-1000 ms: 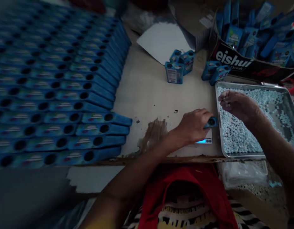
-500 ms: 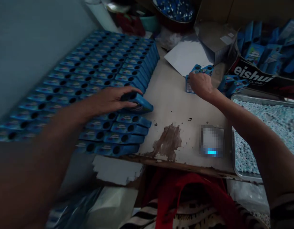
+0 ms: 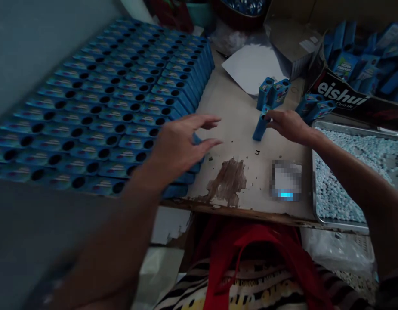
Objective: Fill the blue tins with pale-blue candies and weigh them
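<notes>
My right hand (image 3: 287, 125) pinches a small blue box (image 3: 259, 127) with a dark round hole near its top end, tilted just above or on the table. Just behind it stand two more blue boxes (image 3: 278, 92). My left hand (image 3: 189, 144) hovers at the right edge of a large block of blue boxes (image 3: 118, 90) in tight rows, holes facing up. Its thumb and fingers are spread toward the right, with nothing between them. Part of the block is hidden behind my left hand and forearm.
A metal tray (image 3: 314, 181) of small pale tablets lies at the right. Behind it a black carton (image 3: 344, 97) holds many blue boxes, with a few more beside it. White paper (image 3: 257, 69) lies at the back. A pixelated patch (image 3: 285, 181) covers something near the front edge.
My left hand has let go of a blue box at the block and moved right, fingers apart. My right hand has drawn one box nearer, away from the two behind it.
</notes>
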Motion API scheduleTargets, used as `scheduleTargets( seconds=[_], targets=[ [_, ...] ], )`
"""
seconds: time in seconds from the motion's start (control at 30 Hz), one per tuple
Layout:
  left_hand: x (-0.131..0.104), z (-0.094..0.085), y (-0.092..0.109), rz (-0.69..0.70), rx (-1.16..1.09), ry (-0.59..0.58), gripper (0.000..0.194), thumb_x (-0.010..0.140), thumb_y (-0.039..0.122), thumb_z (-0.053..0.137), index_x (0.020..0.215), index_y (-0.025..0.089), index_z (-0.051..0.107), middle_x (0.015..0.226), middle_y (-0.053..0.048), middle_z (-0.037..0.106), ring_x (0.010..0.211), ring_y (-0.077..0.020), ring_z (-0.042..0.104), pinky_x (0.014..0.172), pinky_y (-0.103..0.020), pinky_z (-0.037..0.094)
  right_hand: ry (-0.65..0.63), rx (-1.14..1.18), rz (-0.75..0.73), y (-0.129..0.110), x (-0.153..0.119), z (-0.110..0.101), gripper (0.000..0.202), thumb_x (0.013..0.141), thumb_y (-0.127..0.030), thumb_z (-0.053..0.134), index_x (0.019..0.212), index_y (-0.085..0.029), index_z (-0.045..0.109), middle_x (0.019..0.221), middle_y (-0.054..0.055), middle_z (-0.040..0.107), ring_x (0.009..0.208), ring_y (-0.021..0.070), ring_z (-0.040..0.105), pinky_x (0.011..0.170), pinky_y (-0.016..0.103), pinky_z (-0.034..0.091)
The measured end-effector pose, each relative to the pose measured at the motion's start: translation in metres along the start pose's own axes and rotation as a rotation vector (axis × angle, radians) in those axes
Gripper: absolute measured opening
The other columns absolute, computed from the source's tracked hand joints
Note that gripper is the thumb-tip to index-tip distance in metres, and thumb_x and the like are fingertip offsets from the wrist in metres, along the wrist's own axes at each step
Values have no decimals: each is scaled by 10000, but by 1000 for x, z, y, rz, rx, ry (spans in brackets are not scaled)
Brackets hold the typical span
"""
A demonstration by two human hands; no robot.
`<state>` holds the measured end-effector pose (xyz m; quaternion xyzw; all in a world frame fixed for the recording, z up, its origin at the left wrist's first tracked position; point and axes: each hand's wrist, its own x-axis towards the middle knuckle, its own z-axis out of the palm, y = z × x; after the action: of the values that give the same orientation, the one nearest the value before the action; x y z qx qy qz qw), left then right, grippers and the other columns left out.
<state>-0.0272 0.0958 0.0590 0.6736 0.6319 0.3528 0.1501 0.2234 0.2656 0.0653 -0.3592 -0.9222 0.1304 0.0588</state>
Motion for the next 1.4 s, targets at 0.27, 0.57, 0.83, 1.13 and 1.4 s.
scheduleTargets(
  seconds=[0.27,0.57,0.83,1.13,1.4],
  targets=[
    [29,87,14,82,-690,-617,819,616,543,1115,1280,210,769,1177,-118,840,1082,-320,831,911,-407,706,-191,26,-289,-33,-129,-51,408,1043,-58,600,1229,-336,834,851,-10,750,735,170,572,668,343,241],
    [-26,157,54,-198,-788,-318,630,559,409,1126,988,198,717,868,2,777,823,-203,763,771,-299,664,488,1537,893,36,-208,-13,288,1040,-275,806,843,-216,604,700,-43,489,523,69,337,450,169,279],
    [-42,172,51,-127,-730,-249,678,610,351,1128,1177,210,784,1154,-58,844,1074,-260,825,972,-364,710,279,1660,917,26,-221,-12,96,978,-34,755,982,-127,777,911,111,770,594,67,511,461,133,430],
    [-60,115,4,-263,-656,-81,693,733,491,1071,1296,237,757,1253,-99,833,1222,-290,811,1158,-514,666,73,1492,753,-1,-205,-34,99,1014,-154,827,932,-150,772,804,38,702,626,77,567,544,184,461],
    [-69,97,-10,-234,-663,59,594,772,468,1056,1260,255,793,1110,-47,839,1100,-236,831,1035,-404,698,35,1299,598,-3,-201,-50,141,1031,-282,843,1001,-156,788,740,7,638,593,93,517,514,235,363]
  ],
)
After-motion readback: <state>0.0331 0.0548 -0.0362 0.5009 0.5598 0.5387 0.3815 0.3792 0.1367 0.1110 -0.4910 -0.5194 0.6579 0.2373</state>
